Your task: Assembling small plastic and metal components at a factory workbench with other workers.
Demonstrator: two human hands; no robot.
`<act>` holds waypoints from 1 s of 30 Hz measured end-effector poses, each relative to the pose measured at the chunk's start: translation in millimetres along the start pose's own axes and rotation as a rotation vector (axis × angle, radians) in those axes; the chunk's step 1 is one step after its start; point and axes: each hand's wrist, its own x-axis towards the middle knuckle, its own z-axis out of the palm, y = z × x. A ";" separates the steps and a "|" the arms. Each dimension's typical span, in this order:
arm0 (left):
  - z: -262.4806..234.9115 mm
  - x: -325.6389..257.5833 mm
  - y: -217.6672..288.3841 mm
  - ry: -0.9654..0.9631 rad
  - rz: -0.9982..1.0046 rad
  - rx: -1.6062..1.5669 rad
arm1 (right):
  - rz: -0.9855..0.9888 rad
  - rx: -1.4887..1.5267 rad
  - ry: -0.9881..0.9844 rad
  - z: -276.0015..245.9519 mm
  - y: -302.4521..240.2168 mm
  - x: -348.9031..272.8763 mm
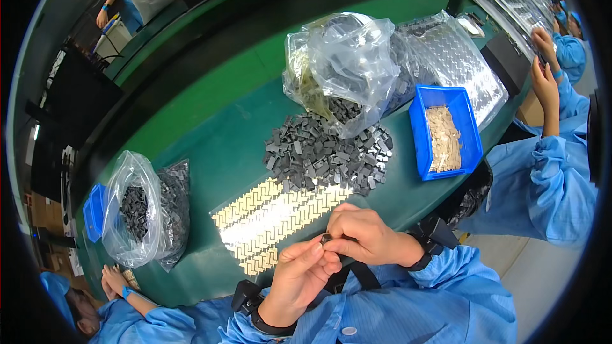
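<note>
Close in front of my body, my left hand (297, 275) and my right hand (365, 236) meet at the fingertips. Between them they pinch a small dark block (326, 239), mostly covered by the fingers. Just beyond my hands lies a sheet of cream-coloured pieces (258, 224) set in slanted rows, with glare over its middle. Its far edge runs under a heap of small dark grey rectangular blocks (315, 156).
A clear plastic bag (357, 51) of dark blocks stands behind the heap. To its right are a blue bin (473, 153) of beige pieces and a plastic-wrapped tray (459, 48). Another bag (173, 216) stands left. Co-workers' hands (113, 281) show at both sides.
</note>
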 end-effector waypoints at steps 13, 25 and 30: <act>-9.9 -102.7 167.6 0.393 1.307 1.081 | 0.116 -0.184 -0.049 -25.8 -25.1 15.1; -2.9 -37.3 87.6 0.080 0.511 2.435 | -0.009 -0.420 -0.311 24.0 -14.4 13.4; -13.9 -43.5 79.0 0.121 0.275 2.430 | -0.041 -0.360 -0.420 53.6 -9.7 9.7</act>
